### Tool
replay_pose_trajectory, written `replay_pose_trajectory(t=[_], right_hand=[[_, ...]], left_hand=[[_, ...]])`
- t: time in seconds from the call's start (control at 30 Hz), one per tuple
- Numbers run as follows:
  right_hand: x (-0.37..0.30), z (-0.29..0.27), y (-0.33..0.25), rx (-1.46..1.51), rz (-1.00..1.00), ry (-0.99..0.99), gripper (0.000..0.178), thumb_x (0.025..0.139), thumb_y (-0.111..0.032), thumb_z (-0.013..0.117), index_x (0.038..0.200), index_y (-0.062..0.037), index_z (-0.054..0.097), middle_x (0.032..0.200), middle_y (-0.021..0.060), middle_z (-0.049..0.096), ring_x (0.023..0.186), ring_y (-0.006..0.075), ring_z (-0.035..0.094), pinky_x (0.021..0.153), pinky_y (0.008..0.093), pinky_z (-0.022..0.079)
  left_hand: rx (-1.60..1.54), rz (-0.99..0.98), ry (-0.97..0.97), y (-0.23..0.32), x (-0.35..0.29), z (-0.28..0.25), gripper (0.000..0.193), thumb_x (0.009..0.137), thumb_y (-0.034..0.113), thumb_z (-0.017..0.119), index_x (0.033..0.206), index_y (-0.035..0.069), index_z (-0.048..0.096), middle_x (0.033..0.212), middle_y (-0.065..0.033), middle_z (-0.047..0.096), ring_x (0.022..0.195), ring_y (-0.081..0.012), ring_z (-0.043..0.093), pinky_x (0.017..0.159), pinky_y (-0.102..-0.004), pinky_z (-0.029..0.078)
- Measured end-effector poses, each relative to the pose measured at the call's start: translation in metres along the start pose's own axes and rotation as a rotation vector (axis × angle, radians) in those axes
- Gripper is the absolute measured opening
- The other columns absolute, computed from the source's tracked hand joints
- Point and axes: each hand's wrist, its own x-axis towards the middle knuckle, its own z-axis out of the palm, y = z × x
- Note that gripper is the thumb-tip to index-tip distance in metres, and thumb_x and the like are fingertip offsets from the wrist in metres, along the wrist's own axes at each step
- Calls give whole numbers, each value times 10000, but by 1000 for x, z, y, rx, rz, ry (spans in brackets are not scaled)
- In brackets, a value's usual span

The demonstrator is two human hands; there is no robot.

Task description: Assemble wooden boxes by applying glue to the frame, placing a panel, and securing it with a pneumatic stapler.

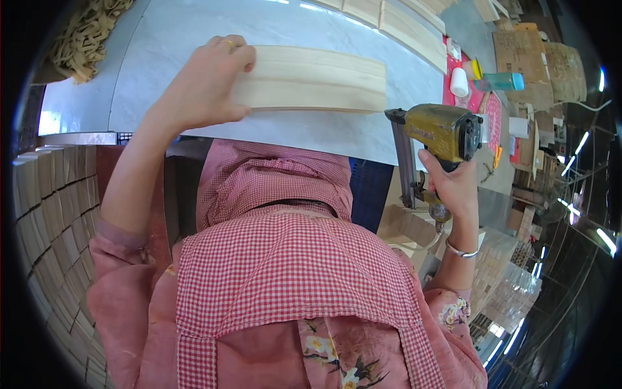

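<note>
A pale wooden board (pixel 317 78) lies lengthwise on the white marbled table. My left hand (pixel 217 81) grips its left end, fingers over the far edge and thumb at the near edge. In my right hand (pixel 455 185) is a yellow and black pneumatic nail gun (pixel 440 129), held by its handle with fingers wrapped round it. The gun's nose is close to the board's right near corner; whether the two touch I cannot tell. An air hose runs from the base of the gun's handle.
More boards (pixel 411 29) lie at the table's far right. A white bottle (pixel 459 82), a yellow-rimmed roll (pixel 475 69) and a teal bottle (pixel 502 82) stand on the right. Stacked wood pieces (pixel 55 214) fill the left side. Tangled tan strips (pixel 84 39) sit at the far left.
</note>
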Motion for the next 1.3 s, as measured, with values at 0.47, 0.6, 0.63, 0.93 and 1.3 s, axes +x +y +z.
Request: replay_pose_trajectory(t=[0.47,0.6,0.63,0.93,1.3], right_hand=[[4,17,-10,-15,-96,-103,214,859,-123,791,960,47,710,696,42,666,537,95,541,493,243,433],[4,18,-13,-36,-2,-142,217,864,-123,790,966,49,707,707,47,669,532,96,541,491,241,437],[3,18,-13,-24,18,-140,217,866,-123,789,969,49,706,708,47,668,530,95,540,490,239,437],[-3,25,-22,-32,174,-122,219,878,-112,781,989,57,696,751,59,695,568,101,581,523,229,469],[-19,43,-39,48,-113,-89,265,844,-96,813,1021,59,691,914,99,754,737,149,682,626,263,535]], left_hand=[[4,69,236,42,14,46,585,584,205,837,1107,56,622,1207,-170,625,1052,-329,564,934,-406,505],[-46,27,168,42,14,45,580,585,207,842,1102,61,620,1224,-165,617,1071,-323,557,950,-407,497],[-65,25,164,42,14,45,573,586,206,841,1094,64,618,1229,-165,613,1073,-323,556,951,-407,496],[-184,26,194,39,15,50,516,589,198,832,1032,81,594,1255,-167,592,1075,-324,552,952,-403,488],[-464,43,190,13,-12,57,548,617,88,810,1069,125,501,1465,-118,468,1242,-351,513,1023,-418,472]])
